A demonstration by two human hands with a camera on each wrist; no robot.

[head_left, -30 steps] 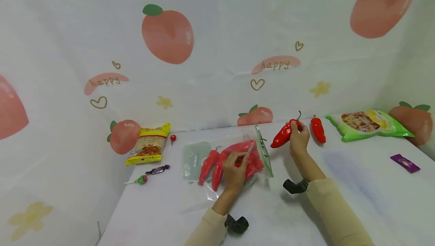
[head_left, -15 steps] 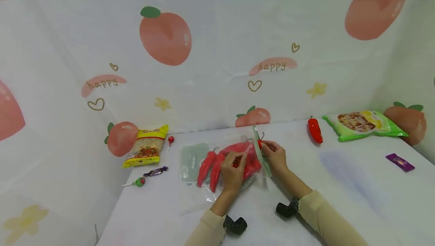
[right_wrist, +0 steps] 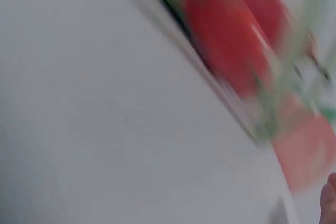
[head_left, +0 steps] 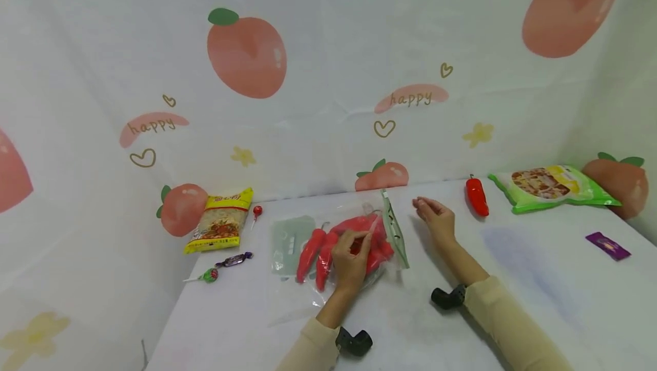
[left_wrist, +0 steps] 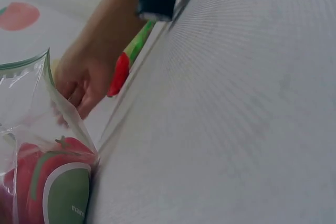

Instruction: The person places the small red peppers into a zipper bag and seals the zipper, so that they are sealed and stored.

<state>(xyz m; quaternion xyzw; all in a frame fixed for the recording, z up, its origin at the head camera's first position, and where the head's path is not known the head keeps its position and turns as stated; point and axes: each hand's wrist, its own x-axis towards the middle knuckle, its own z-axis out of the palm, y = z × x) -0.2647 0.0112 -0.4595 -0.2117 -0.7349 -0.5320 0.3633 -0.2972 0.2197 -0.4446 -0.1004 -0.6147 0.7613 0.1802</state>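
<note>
Honestly, starting closest in, the left hand (head_left: pixel 351 260) has thumb and fingertips pinching the upper plastic of the clear bag (head_left: pixel 293 244), not far from its green-edged mouth (head_left: pixel 395 235), which faces right. Several bagged peppers (head_left: pixel 310 254) lie inside, seen through the film. I'd keep that pinch light but lifted so the layers don't stick together, and I'd feed a pepper in tip first so the stem is less likely to snag on the edge.

The right hand (head_left: pixel 438 223) hangs right of the mouth, not touching it, fingers loosely bent close together and nothing visible between them. The right wrist view is too smeared to add much.

Farther back, one loose pepper (head_left: pixel 477 197) lies on the table (head_left: pixel 400 319), just beside the green packet (head_left: pixel 556 188). Grabbing it near the stem end seems smart to me: the tip stays free to lead the way.
</note>
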